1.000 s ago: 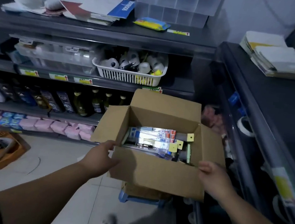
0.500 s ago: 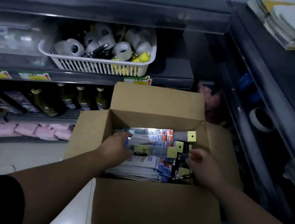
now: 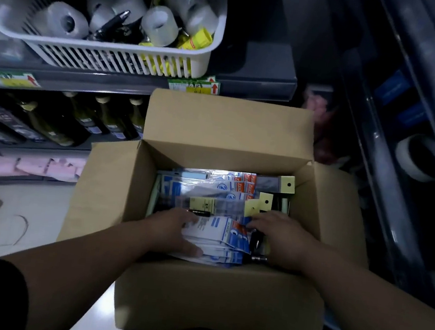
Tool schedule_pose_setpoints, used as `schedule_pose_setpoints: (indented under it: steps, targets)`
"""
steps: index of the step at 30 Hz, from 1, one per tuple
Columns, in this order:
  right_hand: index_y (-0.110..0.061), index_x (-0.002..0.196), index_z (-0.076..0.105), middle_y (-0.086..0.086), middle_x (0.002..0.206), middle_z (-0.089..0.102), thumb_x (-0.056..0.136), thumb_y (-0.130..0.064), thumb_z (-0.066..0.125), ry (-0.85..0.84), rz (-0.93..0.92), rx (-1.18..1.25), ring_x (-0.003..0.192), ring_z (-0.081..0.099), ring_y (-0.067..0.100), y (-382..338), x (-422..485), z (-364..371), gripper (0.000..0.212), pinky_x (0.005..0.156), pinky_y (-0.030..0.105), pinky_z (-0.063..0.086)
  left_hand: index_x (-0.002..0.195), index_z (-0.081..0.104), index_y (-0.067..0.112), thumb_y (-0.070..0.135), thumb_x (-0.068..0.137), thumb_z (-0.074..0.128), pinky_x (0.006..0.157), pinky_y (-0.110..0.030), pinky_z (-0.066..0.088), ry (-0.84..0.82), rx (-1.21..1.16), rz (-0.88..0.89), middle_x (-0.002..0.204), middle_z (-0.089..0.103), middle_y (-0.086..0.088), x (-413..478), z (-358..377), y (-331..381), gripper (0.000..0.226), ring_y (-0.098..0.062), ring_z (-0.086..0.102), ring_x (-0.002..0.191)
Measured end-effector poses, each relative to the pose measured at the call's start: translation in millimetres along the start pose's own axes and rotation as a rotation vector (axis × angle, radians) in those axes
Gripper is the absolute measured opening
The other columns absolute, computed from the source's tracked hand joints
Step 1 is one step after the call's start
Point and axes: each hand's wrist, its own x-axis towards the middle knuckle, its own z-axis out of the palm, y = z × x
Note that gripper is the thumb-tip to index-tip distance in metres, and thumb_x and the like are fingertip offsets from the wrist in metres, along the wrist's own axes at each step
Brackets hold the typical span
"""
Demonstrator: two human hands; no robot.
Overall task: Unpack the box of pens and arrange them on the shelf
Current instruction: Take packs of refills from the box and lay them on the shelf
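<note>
Clasping pen packs (image 3: 220, 233), left hand (image 3: 176, 230) in box (image 3: 209, 299), right hand (image 3: 281, 237) atop

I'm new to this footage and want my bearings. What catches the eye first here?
The open cardboard box in the middle, full of pen packs, draws the eye first; the left hand holds the near stack and the right hand lies on packs beside it. Above left, a white basket of tape rolls sits on the shelf.

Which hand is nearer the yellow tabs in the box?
Right. The right hand lies just beside the yellow tabs; the left hand grips the packs farther left.
</note>
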Motion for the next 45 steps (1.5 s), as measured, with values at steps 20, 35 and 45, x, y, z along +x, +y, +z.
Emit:
schedule_pose_setpoints:
  steps: [20, 35, 45]
  targets:
    - [-0.028, 0.131, 0.053, -0.011, 0.123, 0.06, 0.072, -0.023, 0.082, 0.087, 0.076, 0.67, 0.106, 0.055, 0.005, -9, 15, 9, 0.066, 0.082, 0.016, 0.046, 0.118, 0.055, 0.02, 0.04, 0.098, 0.04, 0.081, -0.033, 0.047, 0.228, 0.564, 0.255, 0.116, 0.061, -0.007, 19, 0, 4, 0.032, -0.024, 0.06, 0.1]
    - [-0.033, 0.125, 0.056, -0.01, 0.119, 0.057, 0.072, -0.012, 0.077, 0.019, -0.021, 0.312, 0.105, 0.054, 0.008, -15, 6, 6, 0.061, 0.084, 0.02, 0.046, 0.109, 0.042, 0.01, 0.034, 0.098, 0.043, 0.056, -0.032, 0.03, 0.62, 0.202, 0.233, 0.084, 0.065, -0.021, 8, -26, 13, 0.027, -0.04, 0.061, 0.077]
    - [-0.026, 0.115, 0.069, -0.003, 0.123, 0.063, 0.083, -0.017, 0.07, 0.199, -0.146, 0.319, 0.112, 0.056, 0.016, -36, 28, 8, 0.033, 0.095, 0.027, 0.044, 0.123, 0.041, 0.013, 0.033, 0.098, 0.042, 0.058, -0.03, 0.031, 0.603, 0.255, 0.196, 0.088, 0.066, -0.019, 7, -21, -1, 0.032, -0.038, 0.061, 0.079]
